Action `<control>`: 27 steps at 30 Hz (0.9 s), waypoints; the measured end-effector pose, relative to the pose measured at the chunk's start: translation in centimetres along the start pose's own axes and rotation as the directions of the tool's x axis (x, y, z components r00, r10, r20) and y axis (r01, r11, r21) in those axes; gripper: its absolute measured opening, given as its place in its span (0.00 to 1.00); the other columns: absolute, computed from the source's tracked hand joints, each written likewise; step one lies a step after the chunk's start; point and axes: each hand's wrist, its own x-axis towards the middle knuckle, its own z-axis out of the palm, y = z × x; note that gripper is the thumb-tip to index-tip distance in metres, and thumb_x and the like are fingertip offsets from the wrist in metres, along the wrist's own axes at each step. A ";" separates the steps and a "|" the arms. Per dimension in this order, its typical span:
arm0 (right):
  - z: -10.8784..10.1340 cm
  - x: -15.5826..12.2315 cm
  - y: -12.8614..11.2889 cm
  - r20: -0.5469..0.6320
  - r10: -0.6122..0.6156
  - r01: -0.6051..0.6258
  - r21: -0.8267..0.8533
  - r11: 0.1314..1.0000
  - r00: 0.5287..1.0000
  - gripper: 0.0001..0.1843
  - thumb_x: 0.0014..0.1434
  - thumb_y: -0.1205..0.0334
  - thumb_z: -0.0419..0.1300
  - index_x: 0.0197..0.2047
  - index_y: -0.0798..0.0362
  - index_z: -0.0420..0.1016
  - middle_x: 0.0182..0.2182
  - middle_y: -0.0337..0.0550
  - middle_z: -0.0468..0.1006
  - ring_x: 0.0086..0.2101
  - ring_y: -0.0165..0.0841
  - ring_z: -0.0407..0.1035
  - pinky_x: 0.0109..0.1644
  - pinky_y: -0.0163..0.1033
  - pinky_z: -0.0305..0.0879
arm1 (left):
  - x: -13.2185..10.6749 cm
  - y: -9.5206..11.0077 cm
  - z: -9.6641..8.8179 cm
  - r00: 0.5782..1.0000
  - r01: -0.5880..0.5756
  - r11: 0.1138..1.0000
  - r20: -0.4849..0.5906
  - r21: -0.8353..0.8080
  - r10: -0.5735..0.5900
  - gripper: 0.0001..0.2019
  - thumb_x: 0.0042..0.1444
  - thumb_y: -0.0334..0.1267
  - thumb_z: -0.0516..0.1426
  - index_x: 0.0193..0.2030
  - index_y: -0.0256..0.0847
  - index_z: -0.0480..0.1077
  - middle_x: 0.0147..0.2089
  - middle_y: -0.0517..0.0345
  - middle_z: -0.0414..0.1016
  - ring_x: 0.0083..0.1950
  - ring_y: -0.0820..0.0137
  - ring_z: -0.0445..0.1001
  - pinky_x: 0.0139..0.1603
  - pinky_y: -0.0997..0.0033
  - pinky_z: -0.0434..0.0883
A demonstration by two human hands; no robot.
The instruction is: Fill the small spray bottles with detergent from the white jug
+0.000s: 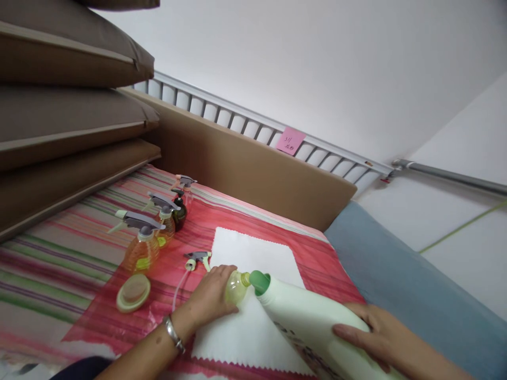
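Note:
My left hand [214, 295] is wrapped round a small clear yellow-green spray bottle [236, 289] whose trigger top is off. In my right hand [374, 332] lies a large pale green detergent bottle [309, 311], tilted so that its green spout [259, 282] meets the small bottle's neck. Whether liquid is flowing I cannot tell. Beside my left hand lies a loose spray trigger [197, 259] with its dip tube. A round pale green cap [133, 293] rests farther left. Beneath both bottles is a white sheet [253, 338] with a zigzag edge.
Spray bottles [141, 252] and a dark pump bottle [180, 211] stand at the left on the striped cloth [75, 237]. Stacked brown cushions [75, 116] rise behind them. A brown board [237, 158] and a white radiator [222, 116] with a pink note [290, 141] line the back.

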 end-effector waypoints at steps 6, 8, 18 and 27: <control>-0.9 0.0 -0.3 0.027 0.023 -0.021 -0.056 0.998 0.999 0.23 0.48 0.39 0.58 0.30 0.52 0.76 0.26 0.43 0.76 0.19 0.28 0.60 0.18 0.31 0.51 | 0.0 0.1 -0.2 1.000 -0.001 1.000 0.021 0.010 0.001 0.40 0.34 0.37 0.68 0.57 0.42 0.61 0.54 0.49 0.69 0.55 0.55 0.65 0.57 0.57 0.62; -1.1 0.0 -0.3 0.016 0.035 -0.034 -0.070 0.997 0.999 0.22 0.47 0.39 0.59 0.29 0.51 0.76 0.26 0.44 0.76 0.19 0.28 0.60 0.18 0.31 0.51 | 0.0 0.2 -0.2 1.000 -0.001 1.000 0.025 0.024 0.001 0.40 0.34 0.38 0.68 0.57 0.43 0.60 0.55 0.49 0.69 0.55 0.55 0.65 0.56 0.56 0.62; -1.7 -0.5 -1.3 -0.014 0.005 -0.008 -0.193 0.981 1.000 0.22 0.48 0.39 0.58 0.26 0.51 0.75 0.22 0.41 0.75 0.18 0.28 0.61 0.17 0.30 0.53 | 0.0 -0.2 0.4 0.999 -0.016 0.997 0.045 0.080 0.012 0.43 0.33 0.41 0.70 0.59 0.41 0.59 0.56 0.48 0.68 0.55 0.53 0.65 0.56 0.54 0.62; -2.3 -0.5 -1.8 0.008 -0.073 0.072 -0.310 0.948 0.997 0.19 0.53 0.43 0.56 0.30 0.51 0.75 0.28 0.40 0.81 0.29 0.36 0.72 0.26 0.31 0.64 | 0.1 -0.2 0.4 0.998 -0.010 0.994 0.055 0.108 0.004 0.43 0.34 0.42 0.70 0.59 0.42 0.59 0.56 0.48 0.68 0.55 0.55 0.65 0.57 0.55 0.62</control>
